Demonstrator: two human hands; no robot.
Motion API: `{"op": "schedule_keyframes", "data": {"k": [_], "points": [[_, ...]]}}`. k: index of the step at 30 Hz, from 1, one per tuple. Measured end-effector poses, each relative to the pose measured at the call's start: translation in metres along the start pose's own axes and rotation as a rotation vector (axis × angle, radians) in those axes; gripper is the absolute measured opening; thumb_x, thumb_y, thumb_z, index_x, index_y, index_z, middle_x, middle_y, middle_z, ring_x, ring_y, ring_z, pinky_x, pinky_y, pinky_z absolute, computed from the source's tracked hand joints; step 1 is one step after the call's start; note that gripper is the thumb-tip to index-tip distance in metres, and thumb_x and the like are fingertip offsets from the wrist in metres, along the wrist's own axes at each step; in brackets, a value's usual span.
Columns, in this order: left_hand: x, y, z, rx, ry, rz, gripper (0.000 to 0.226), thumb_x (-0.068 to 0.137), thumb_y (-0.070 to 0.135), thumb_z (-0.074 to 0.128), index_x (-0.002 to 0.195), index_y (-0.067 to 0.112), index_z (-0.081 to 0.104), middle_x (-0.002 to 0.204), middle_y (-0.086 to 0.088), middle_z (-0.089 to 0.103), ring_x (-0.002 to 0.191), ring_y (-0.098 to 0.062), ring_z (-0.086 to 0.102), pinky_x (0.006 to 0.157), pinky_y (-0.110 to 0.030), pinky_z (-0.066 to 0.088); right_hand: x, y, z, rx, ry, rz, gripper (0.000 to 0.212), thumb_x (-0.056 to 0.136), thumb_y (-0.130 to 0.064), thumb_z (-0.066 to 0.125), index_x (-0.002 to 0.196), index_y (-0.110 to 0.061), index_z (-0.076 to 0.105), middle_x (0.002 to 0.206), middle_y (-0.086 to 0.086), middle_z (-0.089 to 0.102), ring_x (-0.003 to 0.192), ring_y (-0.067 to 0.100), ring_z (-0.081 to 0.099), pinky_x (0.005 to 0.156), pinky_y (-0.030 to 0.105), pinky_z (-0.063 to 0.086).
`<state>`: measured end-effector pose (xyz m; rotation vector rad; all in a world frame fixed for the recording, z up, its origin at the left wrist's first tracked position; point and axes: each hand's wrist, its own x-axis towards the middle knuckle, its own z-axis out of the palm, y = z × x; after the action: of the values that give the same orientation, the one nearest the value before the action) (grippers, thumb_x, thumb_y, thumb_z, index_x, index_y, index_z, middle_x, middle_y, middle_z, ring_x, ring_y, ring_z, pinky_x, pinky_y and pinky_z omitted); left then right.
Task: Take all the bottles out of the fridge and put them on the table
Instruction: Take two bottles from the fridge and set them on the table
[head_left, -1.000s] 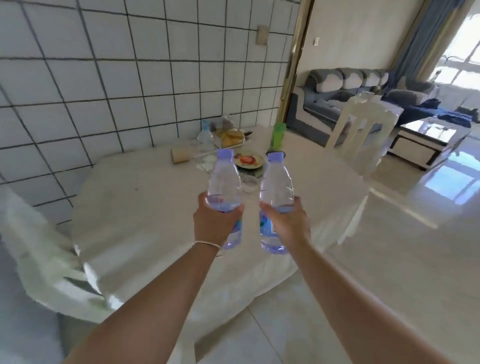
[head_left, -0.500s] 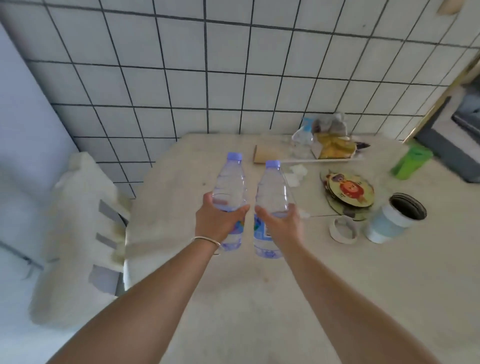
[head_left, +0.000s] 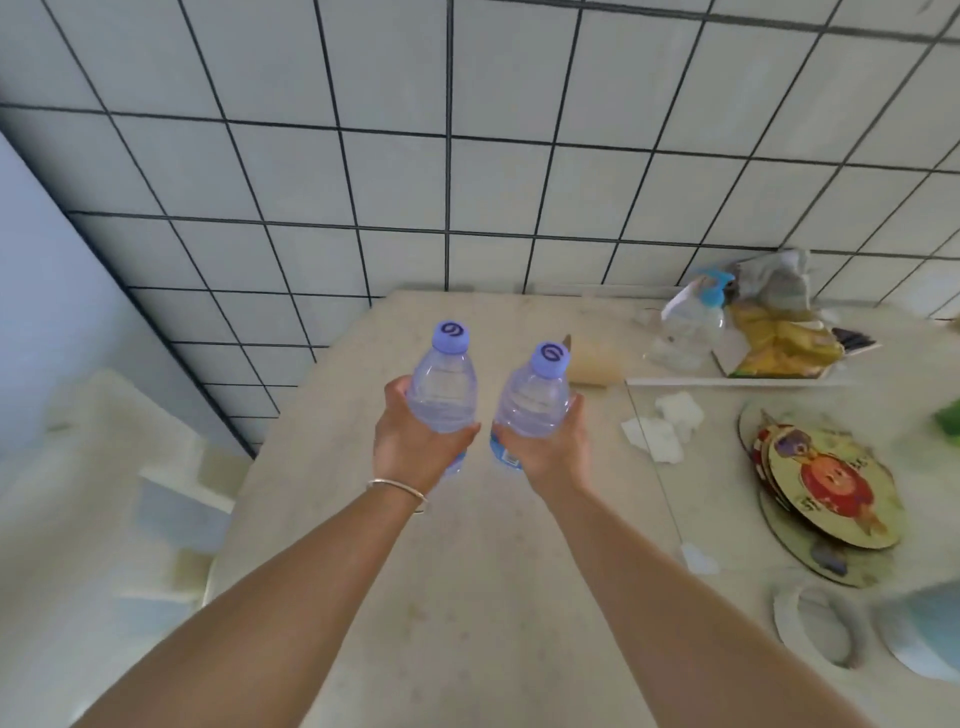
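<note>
- Head view: both bottles, carried over open floor a second ago, are now above the table (head_left: 467, 597); judged ready to set down.
- Left hand (head_left: 415, 447): fingers wrapped around the left bottle (head_left: 444, 389).
- Right hand (head_left: 550, 447): fingers wrapped around the right bottle (head_left: 532, 402).
- Caps show a swirl mark; label text unreadable.

Each grip hides its bottle's lower half; the pale cup (head_left: 930, 636) at right is blurred and edge-cropped

Soft, even daylight with faint shadows; wide-angle bending at the edges, motion blur toward the corners.
</note>
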<state>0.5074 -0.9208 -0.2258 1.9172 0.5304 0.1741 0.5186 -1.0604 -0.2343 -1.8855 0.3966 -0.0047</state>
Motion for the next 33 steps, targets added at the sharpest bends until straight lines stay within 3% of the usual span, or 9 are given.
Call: {"op": "schedule_keyframes", "data": {"k": [3, 7, 10, 14, 23, 25, 29, 31, 33], "points": [[0.018, -0.009, 0.008, -0.009, -0.005, 0.043, 0.061, 0.058, 0.024, 0.082, 0.104, 0.019, 0.042, 0.079, 0.014, 0.055, 0.073, -0.01, 0.059, 0.053, -0.01, 0.037, 0.018, 0.006, 0.015, -0.072, -0.045, -0.053, 0.055, 0.052, -0.035, 0.076, 0.1, -0.018, 0.053, 0.081, -0.007, 0.065, 0.067, 0.008, 0.06, 0.058, 0.026, 0.043], [0.032, -0.02, 0.013, -0.04, -0.011, 0.1, 0.066, 0.057, 0.022, 0.085, 0.106, 0.024, 0.039, 0.088, 0.017, 0.054, 0.08, -0.01, 0.056, 0.062, -0.015, 0.038, 0.026, 0.013, 0.024, -0.074, -0.049, -0.045, 0.062, 0.06, -0.027, 0.082, 0.11, -0.025, 0.045, 0.093, -0.014, 0.059, 0.086, 0.01, 0.06, 0.072, 0.029, 0.048], [0.04, -0.031, 0.017, -0.033, -0.004, 0.123, 0.069, 0.057, 0.021, 0.086, 0.109, 0.019, 0.041, 0.089, 0.014, 0.055, 0.081, -0.015, 0.056, 0.069, -0.022, 0.039, 0.031, 0.017, 0.03, -0.095, -0.037, -0.037, 0.062, 0.059, -0.032, 0.081, 0.11, -0.027, 0.046, 0.095, -0.015, 0.061, 0.087, 0.01, 0.062, 0.07, 0.026, 0.046], [0.042, -0.043, 0.021, -0.063, 0.042, 0.096, 0.072, 0.057, 0.019, 0.086, 0.113, 0.015, 0.042, 0.094, 0.006, 0.057, 0.082, -0.014, 0.056, 0.069, -0.015, 0.036, 0.038, 0.021, 0.037, -0.1, -0.018, -0.039, 0.064, 0.054, -0.037, 0.079, 0.11, -0.029, 0.049, 0.098, -0.012, 0.064, 0.088, 0.009, 0.064, 0.068, 0.026, 0.048], [0.052, -0.054, 0.018, -0.06, -0.049, 0.084, 0.071, 0.05, 0.023, 0.088, 0.107, 0.018, 0.045, 0.093, 0.007, 0.062, 0.08, -0.007, 0.062, 0.067, -0.02, 0.044, 0.031, 0.016, 0.032, -0.127, -0.072, -0.017, 0.07, 0.061, -0.028, 0.081, 0.118, -0.026, 0.041, 0.105, -0.01, 0.058, 0.094, 0.015, 0.059, 0.077, 0.031, 0.046], [0.054, -0.059, 0.015, -0.045, -0.107, 0.118, 0.062, 0.047, 0.023, 0.087, 0.098, 0.015, 0.052, 0.088, -0.001, 0.065, 0.076, -0.009, 0.062, 0.067, -0.031, 0.051, 0.029, 0.017, 0.029, -0.197, -0.096, -0.006, 0.062, 0.061, -0.021, 0.08, 0.112, -0.021, 0.045, 0.105, -0.004, 0.058, 0.095, 0.019, 0.059, 0.075, 0.029, 0.045], [0.029, -0.056, 0.002, 0.034, -0.05, 0.089, 0.096, 0.05, 0.021, 0.088, 0.133, 0.017, 0.038, 0.128, -0.01, 0.047, 0.113, -0.022, 0.054, 0.096, -0.038, 0.047, 0.009, 0.021, 0.022, -0.383, -0.157, 0.199, 0.063, 0.074, -0.02, 0.07, 0.126, -0.004, 0.04, 0.127, 0.012, 0.05, 0.118, 0.03, 0.05, 0.092, 0.033, 0.044], [-0.001, -0.041, -0.009, 0.129, 0.001, 0.101, 0.09, 0.063, 0.012, 0.082, 0.138, 0.007, 0.032, 0.132, -0.015, 0.039, 0.118, -0.028, 0.049, 0.1, -0.036, 0.041, -0.012, 0.017, 0.01, -0.489, -0.24, 0.185, 0.052, 0.079, -0.025, 0.062, 0.124, -0.006, 0.044, 0.126, 0.012, 0.053, 0.118, 0.029, 0.05, 0.094, 0.032, 0.043], [-0.022, -0.034, -0.022, 0.194, 0.031, 0.173, 0.071, 0.069, 0.008, 0.076, 0.131, 0.006, 0.043, 0.127, -0.015, 0.042, 0.112, -0.029, 0.056, 0.092, -0.038, 0.046, -0.029, 0.011, 0.007, -0.526, -0.275, 0.072, 0.044, 0.083, -0.028, 0.057, 0.122, -0.011, 0.049, 0.125, 0.007, 0.055, 0.119, 0.025, 0.049, 0.093, 0.029, 0.04]]}}
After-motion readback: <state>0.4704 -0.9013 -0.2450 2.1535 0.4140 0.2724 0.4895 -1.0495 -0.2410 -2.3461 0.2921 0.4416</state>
